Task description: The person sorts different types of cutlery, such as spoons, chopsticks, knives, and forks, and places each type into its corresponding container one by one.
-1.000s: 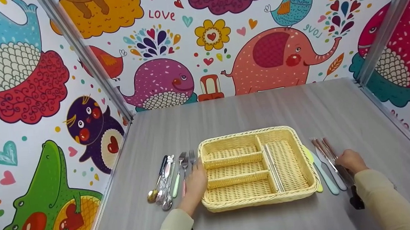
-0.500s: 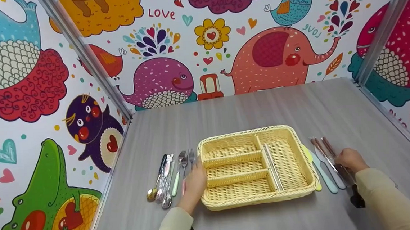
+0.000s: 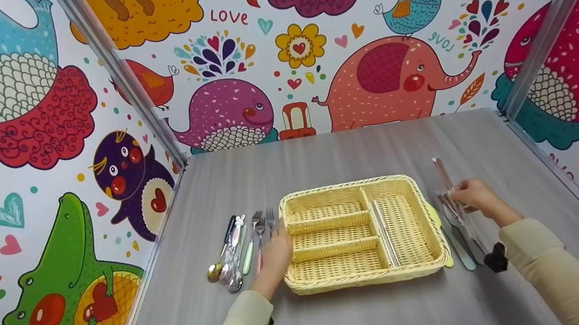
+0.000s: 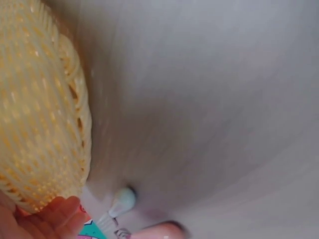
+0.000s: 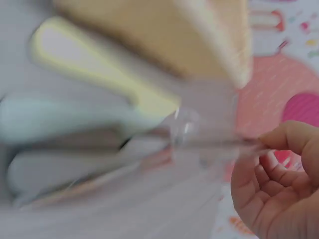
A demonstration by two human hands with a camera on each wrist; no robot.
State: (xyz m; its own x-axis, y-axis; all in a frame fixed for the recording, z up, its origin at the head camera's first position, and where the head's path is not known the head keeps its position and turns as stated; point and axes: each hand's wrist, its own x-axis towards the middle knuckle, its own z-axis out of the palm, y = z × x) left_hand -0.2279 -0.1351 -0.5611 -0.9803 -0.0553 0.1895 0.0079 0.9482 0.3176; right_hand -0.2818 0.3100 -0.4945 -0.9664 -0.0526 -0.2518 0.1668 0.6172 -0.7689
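A yellow wicker basket [image 3: 369, 283] with dividers sits mid-table. My left hand [image 3: 275, 252] rests against its left side, the fingers [image 4: 60, 211] fairly straight beside the woven wall in the left wrist view. To the right of the basket, my right hand [image 3: 478, 197] pinches a slim brown piece of cutlery in clear plastic wrap [image 3: 442, 172], raised above the table; blur hides its exact kind. Under it lie another wrapped brown piece [image 3: 447, 202] and a mint-handled knife [image 3: 463, 255]. A yellow-handled one [image 5: 84, 55] shows in the right wrist view.
Left of the basket lie wrapped spoons [image 3: 232, 276] and several forks [image 3: 258, 223], including one with a green handle. Slim silver sticks [image 3: 387, 237] lie in the basket's right compartment. Patterned walls [image 3: 294, 80] with metal edge strips enclose the table [image 3: 350, 153].
My right hand has moved up and slightly left, lifting the wrapped brown piece off the table over the knives. The left hand and basket stay practically where they were.
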